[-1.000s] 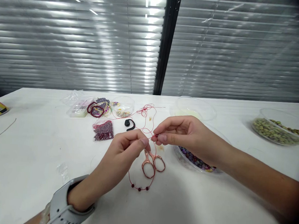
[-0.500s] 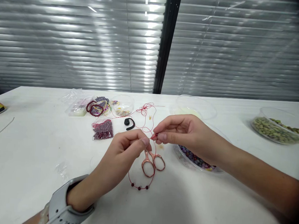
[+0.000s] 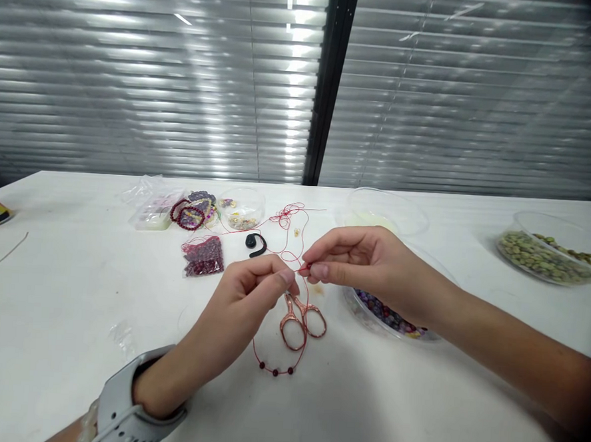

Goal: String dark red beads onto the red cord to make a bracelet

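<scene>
My left hand (image 3: 251,295) is closed in a pinch on a thin red string, a grey watch band round its wrist. Just to the right, my right hand (image 3: 360,258) pinches a small dark red bead (image 3: 309,266) at its fingertips, with the red string running to it from the left fingertips. Below the hands, the string hangs in a loop carrying three dark red beads (image 3: 275,372) on the white table. Rose-gold scissors (image 3: 293,327) lie under the left fingertips, their blades hidden by the hand.
A bag of dark red beads (image 3: 204,257), a black earpiece (image 3: 256,244) and tangled red string (image 3: 288,214) lie beyond my hands. A bowl of purple beads (image 3: 387,316) sits partly under my right forearm. Far right stands a container of green pieces (image 3: 534,255).
Both hands stay almost in place. Slightly more of the red string shows between the two sets of fingertips.
</scene>
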A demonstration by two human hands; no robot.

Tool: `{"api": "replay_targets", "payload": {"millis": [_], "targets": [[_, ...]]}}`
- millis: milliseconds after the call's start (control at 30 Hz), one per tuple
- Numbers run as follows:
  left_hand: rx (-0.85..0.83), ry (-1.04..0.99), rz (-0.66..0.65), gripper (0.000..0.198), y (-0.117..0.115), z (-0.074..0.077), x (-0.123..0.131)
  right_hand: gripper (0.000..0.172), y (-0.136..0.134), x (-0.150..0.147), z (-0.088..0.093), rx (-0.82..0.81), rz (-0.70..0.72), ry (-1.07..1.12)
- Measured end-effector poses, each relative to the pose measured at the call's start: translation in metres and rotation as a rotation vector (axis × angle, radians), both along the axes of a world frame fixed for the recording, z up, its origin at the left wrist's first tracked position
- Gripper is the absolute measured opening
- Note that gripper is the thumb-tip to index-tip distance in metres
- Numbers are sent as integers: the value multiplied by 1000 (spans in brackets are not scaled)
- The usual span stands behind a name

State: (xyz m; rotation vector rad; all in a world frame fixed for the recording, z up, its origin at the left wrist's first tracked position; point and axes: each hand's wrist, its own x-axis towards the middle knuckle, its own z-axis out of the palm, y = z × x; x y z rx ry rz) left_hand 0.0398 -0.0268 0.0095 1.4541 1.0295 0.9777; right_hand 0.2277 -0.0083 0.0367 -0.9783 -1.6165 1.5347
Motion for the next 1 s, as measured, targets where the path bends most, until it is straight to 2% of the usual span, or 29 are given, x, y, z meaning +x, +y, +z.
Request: {"api": "replay_targets", "payload": {"millis": [367,633,1000], "targets": [[-12,-7,-40,25,-2,-1,2,10,1,0,-2,16,8,-27],[-17,24,24,24,-1,-3,1,14,1,1,-3,39,2,-57],[-22,2,-6,22,-1,-2,2,15,0,0,-3,35,-15,-88]]}}
